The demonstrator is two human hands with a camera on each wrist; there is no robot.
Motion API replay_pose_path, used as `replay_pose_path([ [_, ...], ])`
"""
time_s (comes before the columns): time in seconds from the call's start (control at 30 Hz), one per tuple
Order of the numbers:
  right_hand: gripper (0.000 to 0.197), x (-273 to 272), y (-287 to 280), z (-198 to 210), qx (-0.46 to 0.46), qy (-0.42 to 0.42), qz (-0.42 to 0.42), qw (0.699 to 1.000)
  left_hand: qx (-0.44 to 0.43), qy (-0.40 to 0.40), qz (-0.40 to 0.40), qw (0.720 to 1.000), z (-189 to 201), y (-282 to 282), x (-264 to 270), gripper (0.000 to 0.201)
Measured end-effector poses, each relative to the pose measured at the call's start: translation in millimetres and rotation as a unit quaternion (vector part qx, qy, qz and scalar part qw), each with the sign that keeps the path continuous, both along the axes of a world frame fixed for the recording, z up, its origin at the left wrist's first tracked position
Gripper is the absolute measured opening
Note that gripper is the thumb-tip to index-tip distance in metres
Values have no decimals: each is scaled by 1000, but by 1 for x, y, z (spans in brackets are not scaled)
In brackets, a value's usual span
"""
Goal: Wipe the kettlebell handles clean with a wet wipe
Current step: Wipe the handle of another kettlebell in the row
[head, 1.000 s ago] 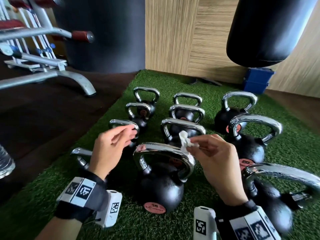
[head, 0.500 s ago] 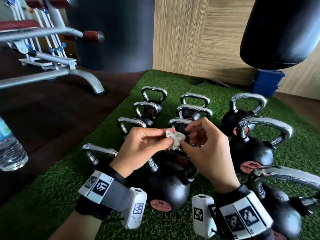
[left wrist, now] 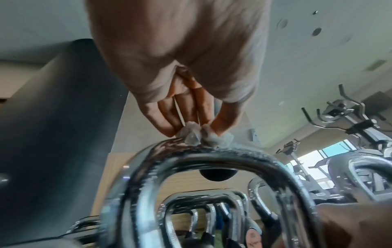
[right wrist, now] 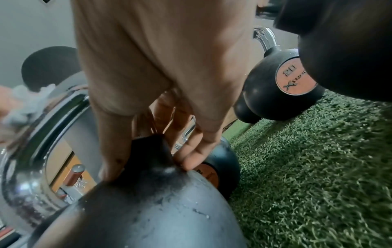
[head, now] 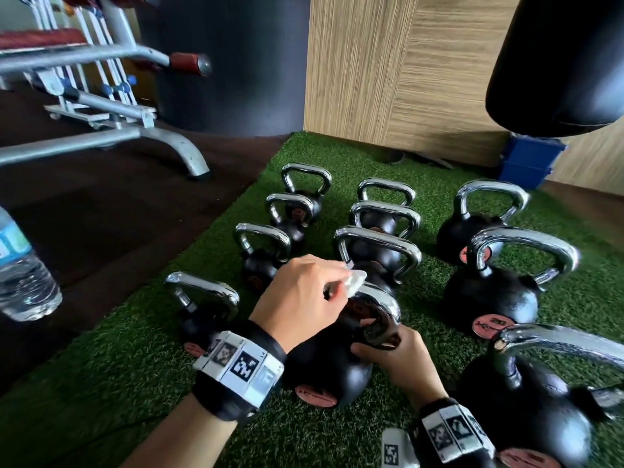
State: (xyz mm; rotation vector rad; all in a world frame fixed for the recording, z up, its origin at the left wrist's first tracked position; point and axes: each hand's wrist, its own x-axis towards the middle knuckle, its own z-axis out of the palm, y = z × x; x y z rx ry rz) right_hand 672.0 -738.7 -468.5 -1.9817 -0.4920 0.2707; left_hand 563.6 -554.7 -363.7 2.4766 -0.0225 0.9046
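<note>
Kettlebells, black with chrome handles, stand in rows on green turf. Nearest middle kettlebell: my right hand braces it, thumb and fingers curled round the base of the handle on its right side. My left hand is above, fingertips pinching the crumpled wet wipe down against the handle's top. Water bottle, far left, on the dark floor.

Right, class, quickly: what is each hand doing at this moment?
Left hand: pinches the wet wipe against the top of the kettlebell handle.
Right hand: grips the base of that handle, fingers and thumb round it.
</note>
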Motion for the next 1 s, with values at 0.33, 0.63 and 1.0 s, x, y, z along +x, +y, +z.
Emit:
replay_pose_path([
  [0.33,29,-3,0,-4,-2,-40,-14,999,-21,28,43,998,-15,36,-14,27],
  [0.63,33,-3,0,-6,13,-30,-3,999,-194,27,112,974,-66,60,-15,26],
  [1.0,33,-4,-1,0,13,-19,-1,1000,-383,31,125,915,-131,36,-26,27],
])
